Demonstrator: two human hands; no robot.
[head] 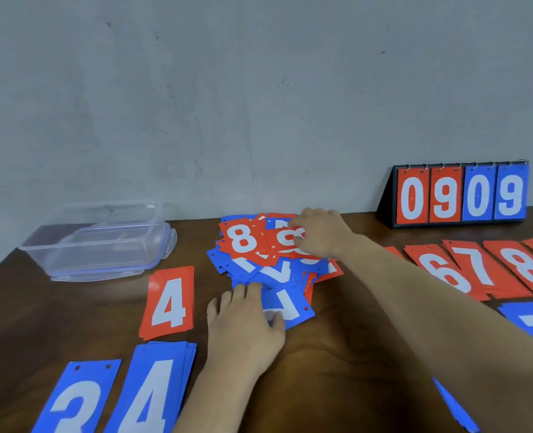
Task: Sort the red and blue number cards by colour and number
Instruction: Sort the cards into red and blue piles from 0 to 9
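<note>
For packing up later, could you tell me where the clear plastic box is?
The clear plastic box sits far left on the table in the head view, left of the card pile.

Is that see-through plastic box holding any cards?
Empty. No red or blue shows through the clear rectangular plastic box; the number cards lie outside it on the brown wooden table.

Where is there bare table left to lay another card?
Bare wood lies between the clear box and the mixed pile, left of the red 4, and just right of the left hand. The right side, with red card rows, is crowded.
</note>
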